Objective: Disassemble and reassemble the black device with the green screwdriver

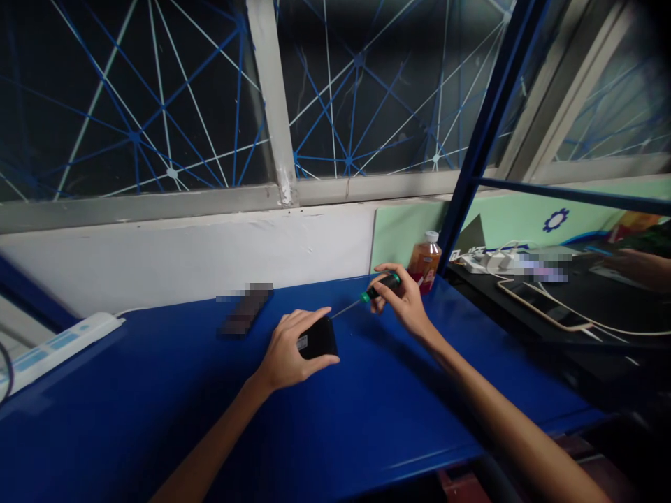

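Observation:
My left hand (290, 349) is curled around a small black box-shaped device (317, 339) that rests on the blue table (367, 419). My right hand (401, 297) pinches the black and green handle of a thin screwdriver (367, 295). Its metal shaft slants down to the left, with the tip at the top edge of the black device.
A dark flat object (245, 311) lies on the table behind my left hand. A white power strip (57, 344) sits at the far left. An orange drink bottle (425, 261) stands by the blue post. Another person's hand (637, 265) rests on the dark bench at right, near cables and a phone (539, 304).

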Available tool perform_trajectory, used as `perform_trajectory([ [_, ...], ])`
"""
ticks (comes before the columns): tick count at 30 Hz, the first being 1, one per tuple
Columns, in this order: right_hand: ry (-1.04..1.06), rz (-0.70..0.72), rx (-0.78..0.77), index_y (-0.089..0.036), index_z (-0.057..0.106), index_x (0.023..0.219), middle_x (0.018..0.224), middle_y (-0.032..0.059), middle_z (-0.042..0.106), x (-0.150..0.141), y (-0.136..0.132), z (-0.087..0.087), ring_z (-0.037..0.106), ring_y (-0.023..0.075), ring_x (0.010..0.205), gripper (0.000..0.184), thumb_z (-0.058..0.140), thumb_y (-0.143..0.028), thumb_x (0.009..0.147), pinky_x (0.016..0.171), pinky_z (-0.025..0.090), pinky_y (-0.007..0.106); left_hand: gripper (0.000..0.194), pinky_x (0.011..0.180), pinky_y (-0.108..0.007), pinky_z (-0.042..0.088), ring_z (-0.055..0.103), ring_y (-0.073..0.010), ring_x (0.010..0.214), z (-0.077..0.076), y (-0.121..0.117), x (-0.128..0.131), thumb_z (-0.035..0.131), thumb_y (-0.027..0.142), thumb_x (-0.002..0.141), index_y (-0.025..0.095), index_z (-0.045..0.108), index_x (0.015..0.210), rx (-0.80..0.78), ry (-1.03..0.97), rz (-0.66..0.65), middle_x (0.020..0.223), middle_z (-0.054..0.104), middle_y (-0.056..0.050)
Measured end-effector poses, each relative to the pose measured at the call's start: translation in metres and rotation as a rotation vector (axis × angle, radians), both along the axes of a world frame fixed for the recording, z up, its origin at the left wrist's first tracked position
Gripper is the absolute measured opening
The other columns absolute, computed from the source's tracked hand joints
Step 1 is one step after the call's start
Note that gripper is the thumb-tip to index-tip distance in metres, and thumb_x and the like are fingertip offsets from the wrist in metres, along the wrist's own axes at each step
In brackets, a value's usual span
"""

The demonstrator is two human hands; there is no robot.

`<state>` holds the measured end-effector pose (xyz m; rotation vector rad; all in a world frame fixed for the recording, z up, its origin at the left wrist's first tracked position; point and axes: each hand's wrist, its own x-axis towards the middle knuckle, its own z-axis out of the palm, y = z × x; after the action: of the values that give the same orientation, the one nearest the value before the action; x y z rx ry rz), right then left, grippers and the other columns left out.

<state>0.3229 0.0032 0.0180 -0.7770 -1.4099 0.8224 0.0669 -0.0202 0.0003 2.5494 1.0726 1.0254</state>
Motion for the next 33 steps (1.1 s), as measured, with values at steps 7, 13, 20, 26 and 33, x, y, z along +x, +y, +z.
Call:
perform_trajectory([
  [7,-0.072,-0.058,-0.034,-0.022,0.051,0.107,0.068,-0.0031,0.061,0.0026,0.0006,0.0004,0.059,0.011,0.045,0.033,0.064,-0.042,0.085,0.041,0.047,0.022,0.073,0.089,-0.049,0.044,0.059,-0.0286,0.1,0.0005,-0.001,0.0002,0.076,0.051,0.069,0.027,0.051,0.133,-0.007,-0.014,0.009,0.115,0.065,-0.008],
  [13,-0.05,0.021,-0.024,-0.022,0.048,0.11,0.073,-0.0018,0.064,0.002,-0.0002,0.003,0.061,0.0129,0.046,0.04,0.069,-0.039,0.081,0.04,0.048,0.024,0.073,0.089,-0.049,0.045,0.059,-0.0287,0.1,0.0011,-0.0019,0.0007,0.076,0.052,0.068,0.026,0.052,0.133,0.0,-0.022,0.006,0.114,0.066,-0.009],
  [20,-0.066,-0.027,-0.042,-0.022,0.05,0.108,0.064,-0.0033,0.063,0.0016,-0.0021,0.0036,0.06,0.0126,0.045,0.033,0.063,-0.042,0.086,0.042,0.048,0.024,0.075,0.088,-0.047,0.045,0.059,-0.0277,0.1,0.0008,-0.0022,0.0005,0.076,0.053,0.069,0.027,0.05,0.134,0.009,-0.018,0.004,0.114,0.065,-0.008],
  [26,-0.097,-0.046,-0.025,-0.021,0.05,0.106,0.061,-0.0044,0.062,0.0007,-0.0028,0.0047,0.059,0.0125,0.042,0.037,0.068,-0.041,0.082,0.041,0.047,0.024,0.076,0.088,-0.048,0.045,0.059,-0.0278,0.1,0.0005,-0.0021,-0.0004,0.076,0.053,0.068,0.027,0.049,0.135,0.005,-0.021,0.006,0.114,0.065,-0.008],
  [33,-0.056,-0.019,-0.002,-0.022,0.047,0.113,0.091,0.0049,0.067,-0.002,-0.0022,0.0032,0.065,0.0152,0.063,0.04,0.064,-0.044,0.084,0.047,0.052,0.025,0.075,0.089,-0.05,0.044,0.059,-0.0292,0.102,0.0007,-0.0025,0.0005,0.076,0.053,0.069,0.027,0.05,0.134,-0.002,-0.025,0.001,0.115,0.065,-0.009],
])
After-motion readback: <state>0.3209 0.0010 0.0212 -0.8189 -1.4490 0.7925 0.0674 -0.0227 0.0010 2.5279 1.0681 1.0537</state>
